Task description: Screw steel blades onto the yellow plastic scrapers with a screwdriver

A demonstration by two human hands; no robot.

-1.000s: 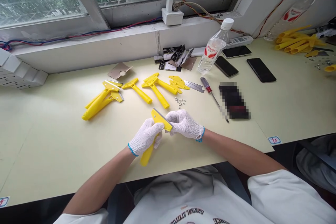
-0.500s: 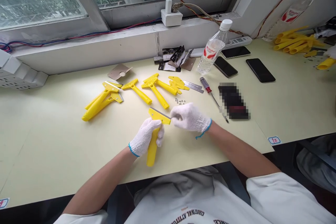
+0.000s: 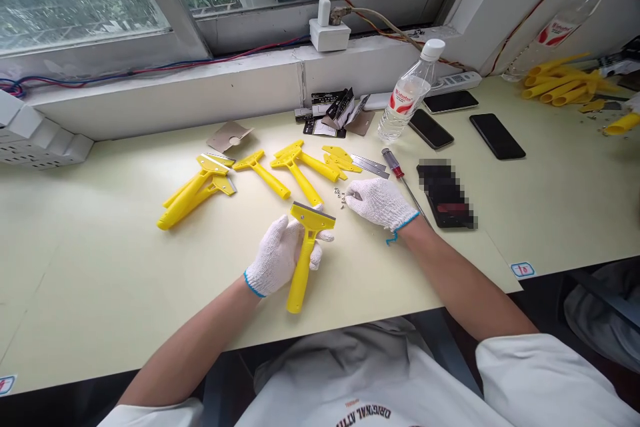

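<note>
In a white knit glove, my left hand [image 3: 275,257] supports a yellow scraper [image 3: 301,273], its fingers behind the neck and its thumb loose at the side. The scraper's blade edge points away from me, and a screw shows at the left of its head. My right hand [image 3: 383,203], gloved too, rests at the small screws [image 3: 338,193] on the table, thumb and fingertips pinched together. Whatever is between those fingertips is too small to make out. Beyond lie scraper handles [image 3: 270,177], yellow cover plates [image 3: 341,158] and metal blades [image 3: 370,165].
Finished-looking scrapers [image 3: 187,203] lie stacked at left. To the right are a screwdriver [image 3: 393,161], a water bottle [image 3: 403,103] and several phones [image 3: 497,136]. Black packaging [image 3: 333,110] sits by the sill, and more yellow handles [image 3: 560,83] are piled at far right.
My right hand has left the scraper's head and moved right and slightly away to the screws. In my left hand the scraper has turned more face-up, with the grip loosened.
</note>
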